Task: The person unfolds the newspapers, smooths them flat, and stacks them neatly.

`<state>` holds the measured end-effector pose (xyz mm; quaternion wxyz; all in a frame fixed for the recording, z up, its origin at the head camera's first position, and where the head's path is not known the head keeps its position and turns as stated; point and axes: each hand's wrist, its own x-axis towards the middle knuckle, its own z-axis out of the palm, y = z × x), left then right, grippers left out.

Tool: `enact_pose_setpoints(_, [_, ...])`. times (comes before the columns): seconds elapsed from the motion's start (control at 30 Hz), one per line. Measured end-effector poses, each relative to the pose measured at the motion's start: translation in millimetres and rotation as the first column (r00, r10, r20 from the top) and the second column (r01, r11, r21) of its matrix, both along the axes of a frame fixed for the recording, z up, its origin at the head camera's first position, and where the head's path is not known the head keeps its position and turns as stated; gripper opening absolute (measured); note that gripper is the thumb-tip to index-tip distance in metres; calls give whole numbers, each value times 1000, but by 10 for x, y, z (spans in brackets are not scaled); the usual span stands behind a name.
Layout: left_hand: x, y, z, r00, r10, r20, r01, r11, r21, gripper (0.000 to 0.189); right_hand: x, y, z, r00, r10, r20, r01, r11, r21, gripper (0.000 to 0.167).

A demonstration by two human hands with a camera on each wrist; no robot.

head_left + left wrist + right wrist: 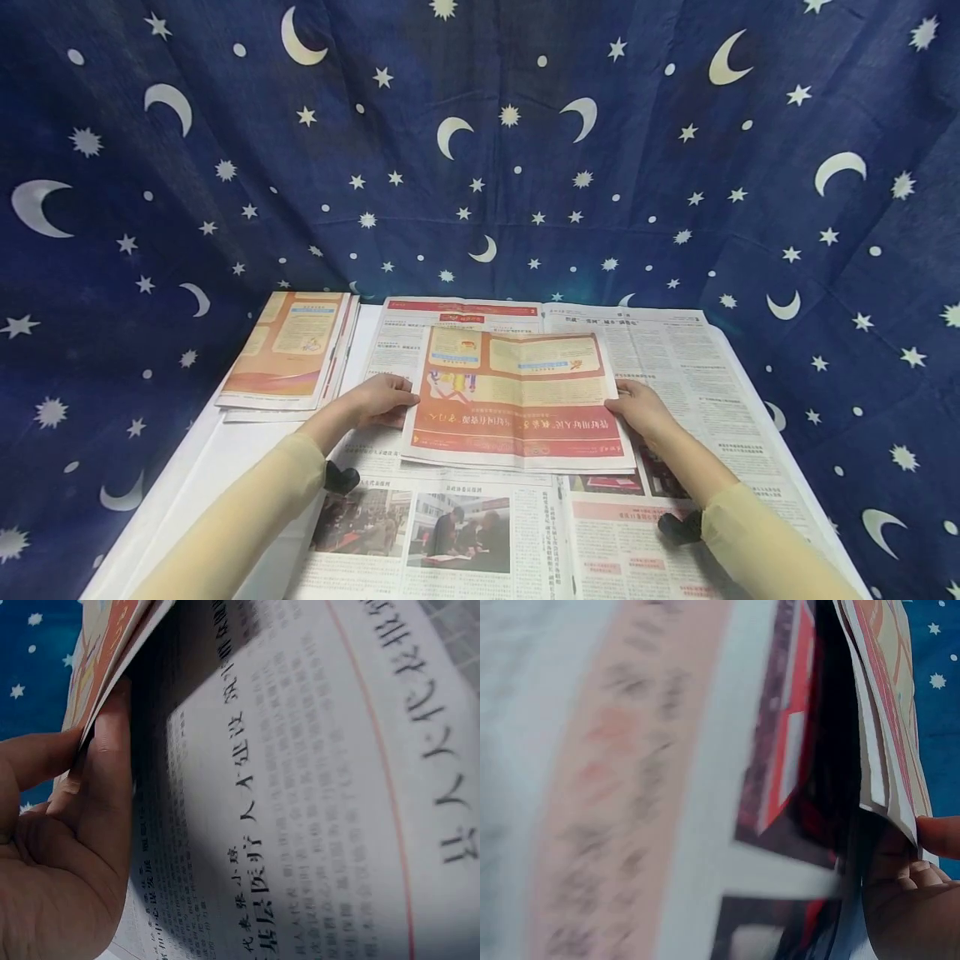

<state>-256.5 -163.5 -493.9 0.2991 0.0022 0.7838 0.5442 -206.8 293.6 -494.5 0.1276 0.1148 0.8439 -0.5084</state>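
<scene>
A folded newspaper (517,400) with an orange and red front is held up by its two side edges. My left hand (386,398) pinches its left edge; in the left wrist view the thumb (45,757) lies on the printed face and the fingers (112,765) are behind it. At the opposite edge, my right hand (643,412) pinches the folded layers, with the thumb (939,834) on the outer face. Beneath it an opened newspaper (465,575) with photos and columns of text lies flat, partly covered by the folded one.
At the back left of the white table (195,475) lies a stack of folded newspapers (288,350), also orange on top. A dark blue curtain (480,167) with moons and stars hangs behind the table and along both sides.
</scene>
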Motion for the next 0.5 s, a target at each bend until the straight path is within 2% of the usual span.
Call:
enact_pose_setpoints(0.2, [125,6,43,997,-75,8,75,997,-2,16,168,74,1,1000,11,0,-11,1000,9,62])
enact_pose_setpoints(0.4, [235,-12,32,992,-118,39,117,993,26,15,312,128,-13,999,42,-3,-42,999,-3,63])
enact_pose_setpoints(0.5, [273,-16,29,991,-129,24,129,991,22,17,350,138,-21,999,45,-11,-45,999,5,64])
